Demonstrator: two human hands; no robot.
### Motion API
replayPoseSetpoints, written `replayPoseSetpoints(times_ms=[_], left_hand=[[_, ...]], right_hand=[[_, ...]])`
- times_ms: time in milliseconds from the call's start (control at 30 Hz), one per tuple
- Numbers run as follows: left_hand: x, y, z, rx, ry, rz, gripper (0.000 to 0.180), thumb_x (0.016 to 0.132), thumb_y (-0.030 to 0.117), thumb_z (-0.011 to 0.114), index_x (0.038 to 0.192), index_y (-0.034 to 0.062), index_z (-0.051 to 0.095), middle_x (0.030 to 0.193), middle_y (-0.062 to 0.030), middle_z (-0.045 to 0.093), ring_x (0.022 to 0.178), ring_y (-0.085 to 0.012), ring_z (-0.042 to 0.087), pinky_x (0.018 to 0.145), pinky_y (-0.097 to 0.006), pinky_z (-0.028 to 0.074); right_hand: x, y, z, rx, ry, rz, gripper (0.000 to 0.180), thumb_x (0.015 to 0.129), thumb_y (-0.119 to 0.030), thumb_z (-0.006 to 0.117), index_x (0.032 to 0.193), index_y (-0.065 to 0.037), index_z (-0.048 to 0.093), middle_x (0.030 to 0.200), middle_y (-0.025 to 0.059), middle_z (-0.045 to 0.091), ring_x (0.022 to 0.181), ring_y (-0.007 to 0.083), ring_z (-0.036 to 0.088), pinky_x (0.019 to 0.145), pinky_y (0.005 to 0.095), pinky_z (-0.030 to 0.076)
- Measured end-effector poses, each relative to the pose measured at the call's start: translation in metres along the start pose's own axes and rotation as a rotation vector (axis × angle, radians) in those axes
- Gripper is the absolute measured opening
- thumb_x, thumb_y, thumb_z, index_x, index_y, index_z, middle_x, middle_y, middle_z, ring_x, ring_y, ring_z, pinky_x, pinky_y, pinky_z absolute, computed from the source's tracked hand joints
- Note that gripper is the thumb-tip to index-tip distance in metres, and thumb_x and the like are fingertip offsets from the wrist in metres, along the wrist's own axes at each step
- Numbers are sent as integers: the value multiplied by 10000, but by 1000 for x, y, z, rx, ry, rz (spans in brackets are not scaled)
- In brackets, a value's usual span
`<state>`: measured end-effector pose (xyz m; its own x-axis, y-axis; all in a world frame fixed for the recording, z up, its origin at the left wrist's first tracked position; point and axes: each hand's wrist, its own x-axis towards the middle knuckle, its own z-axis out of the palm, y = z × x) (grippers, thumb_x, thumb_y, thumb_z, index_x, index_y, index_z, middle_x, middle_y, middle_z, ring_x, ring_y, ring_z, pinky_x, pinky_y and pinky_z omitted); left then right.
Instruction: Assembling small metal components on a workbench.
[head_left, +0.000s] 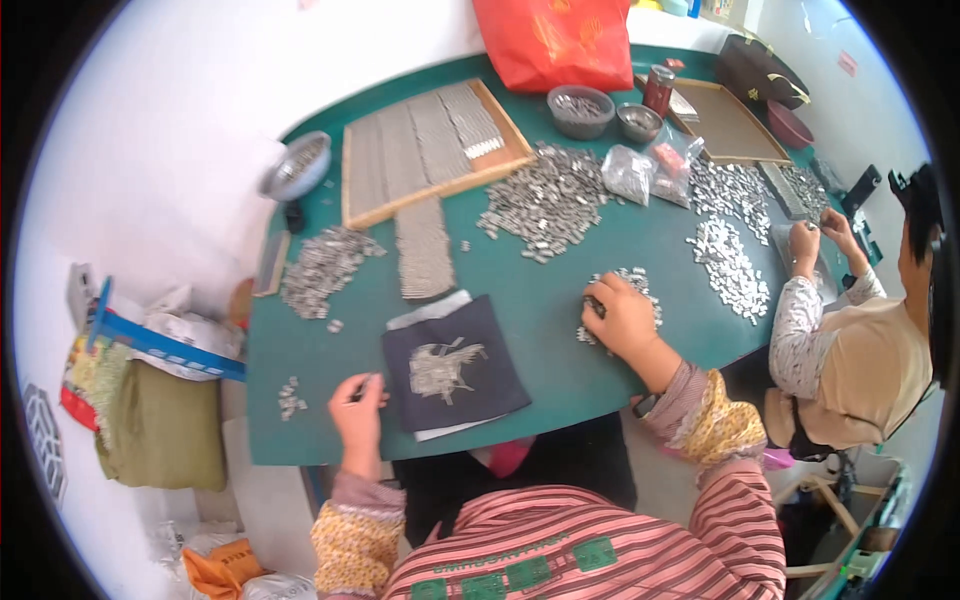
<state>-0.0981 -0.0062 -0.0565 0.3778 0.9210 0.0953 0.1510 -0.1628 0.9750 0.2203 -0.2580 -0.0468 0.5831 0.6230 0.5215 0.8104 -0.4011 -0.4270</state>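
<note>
R hand point(622, 318) on small metal bits point(632, 282), prob. rectangular.

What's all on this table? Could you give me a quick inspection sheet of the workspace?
Surface: green table, mostly covered.
Job's things: dark cloth bearing thin metal pieces; small pile of metal bits.
Clutter: wooden tray of rowed pieces, large heap, bowls, red bag.
Grips: left hand pinches something small beside the cloth; right hand rests on the small pile.
Cables: nothing seen.
Surroundings: another person works at the right end.
</note>
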Motion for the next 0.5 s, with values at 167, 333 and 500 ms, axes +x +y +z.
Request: replayPoseSetpoints(times_ms=[167, 333, 500], left_hand=[[-12, 6, 39, 35, -194, 54, 143, 839, 88, 716, 906, -34, 681, 738, -34, 659, 621, -98, 609, 543, -231, 475], [-14, -45, -43, -62, -121, 140, 118, 835, 68, 709, 866, -39, 669, 683, -59, 637, 608, -127, 608, 534, -244, 491], [-10, -11, 15, -36, -189, 160, 125, 833, 46, 689, 764, -53, 657, 647, -78, 633, 530, -128, 582, 493, -254, 457]], right_hand=[[-24, 38, -26, -110, -20, 28, 137, 758, -160, 609, 852, -86, 676, 926, 118, 627, 821, 329, 635, 724, 437, 539], [-17, -27, 7, -98, -181, -126, 254, 750, -280, 612, 855, -51, 642, 926, 162, 615, 828, 350, 629, 727, 460, 516], [-45, 3, -35, -248, -219, -19, 285, 813, -356, 607, 941, -114, 686, 961, 93, 623, 905, 299, 633, 781, 464, 483]])
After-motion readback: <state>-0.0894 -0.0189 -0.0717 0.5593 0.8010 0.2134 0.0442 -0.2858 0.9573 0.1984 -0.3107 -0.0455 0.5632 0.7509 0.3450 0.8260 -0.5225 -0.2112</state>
